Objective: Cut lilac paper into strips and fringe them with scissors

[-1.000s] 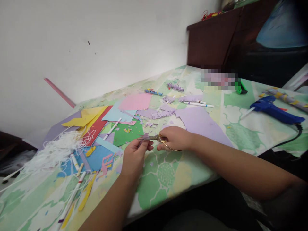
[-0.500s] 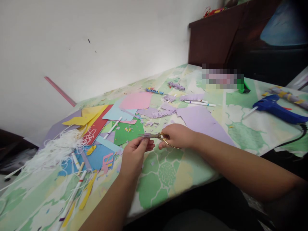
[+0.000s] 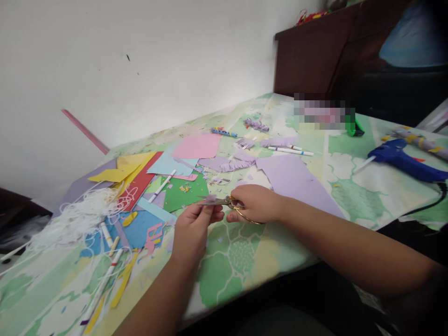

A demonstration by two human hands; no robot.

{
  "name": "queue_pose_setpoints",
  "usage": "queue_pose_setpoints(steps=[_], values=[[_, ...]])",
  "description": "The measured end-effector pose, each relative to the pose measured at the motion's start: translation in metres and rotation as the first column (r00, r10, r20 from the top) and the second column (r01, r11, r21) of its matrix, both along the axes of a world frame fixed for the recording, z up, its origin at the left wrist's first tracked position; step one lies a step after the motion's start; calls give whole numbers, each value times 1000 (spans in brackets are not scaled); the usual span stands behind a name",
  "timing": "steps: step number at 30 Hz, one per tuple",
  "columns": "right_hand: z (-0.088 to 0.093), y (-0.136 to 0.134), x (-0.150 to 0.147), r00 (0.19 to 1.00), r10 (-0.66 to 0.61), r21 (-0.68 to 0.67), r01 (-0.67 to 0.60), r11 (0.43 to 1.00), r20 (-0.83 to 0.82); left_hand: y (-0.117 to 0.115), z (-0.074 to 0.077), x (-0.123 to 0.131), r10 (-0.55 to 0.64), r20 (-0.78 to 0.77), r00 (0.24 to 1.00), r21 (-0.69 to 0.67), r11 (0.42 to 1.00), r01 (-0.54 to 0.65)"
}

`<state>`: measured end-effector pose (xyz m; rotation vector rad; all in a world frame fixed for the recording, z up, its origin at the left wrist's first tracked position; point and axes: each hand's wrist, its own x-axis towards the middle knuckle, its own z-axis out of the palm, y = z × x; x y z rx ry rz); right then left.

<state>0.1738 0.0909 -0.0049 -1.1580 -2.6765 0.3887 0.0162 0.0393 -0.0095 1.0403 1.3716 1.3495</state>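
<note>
My right hand [image 3: 257, 203] grips gold-handled scissors [image 3: 224, 202], blades pointing left. My left hand [image 3: 194, 228] pinches a small lilac paper scrap [image 3: 210, 199] that sits at the blades. Both hands hover over the green patterned tablecloth [image 3: 241, 252] near the table's front edge. A large lilac sheet [image 3: 294, 179] lies just behind my right wrist.
Coloured paper sheets [image 3: 182, 161], fringed lilac strips [image 3: 238, 163], marker pens [image 3: 289, 150] and a tangle of white string [image 3: 80, 217] litter the table. A blue glue gun [image 3: 402, 158] lies at the right. A dark wooden cabinet [image 3: 308, 60] stands behind, against the white wall.
Both hands stay together on the scissors and scrap, shifting only slightly; the scissors' blades look a little more closed on the paper.
</note>
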Motion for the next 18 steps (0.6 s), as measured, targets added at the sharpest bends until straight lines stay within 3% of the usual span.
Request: queue_pose_setpoints(steps=[18], values=[[-2,3,-1,1000,-2,-54,3,999,23,-2,5,-2,-46,17,999,-48,998,47]])
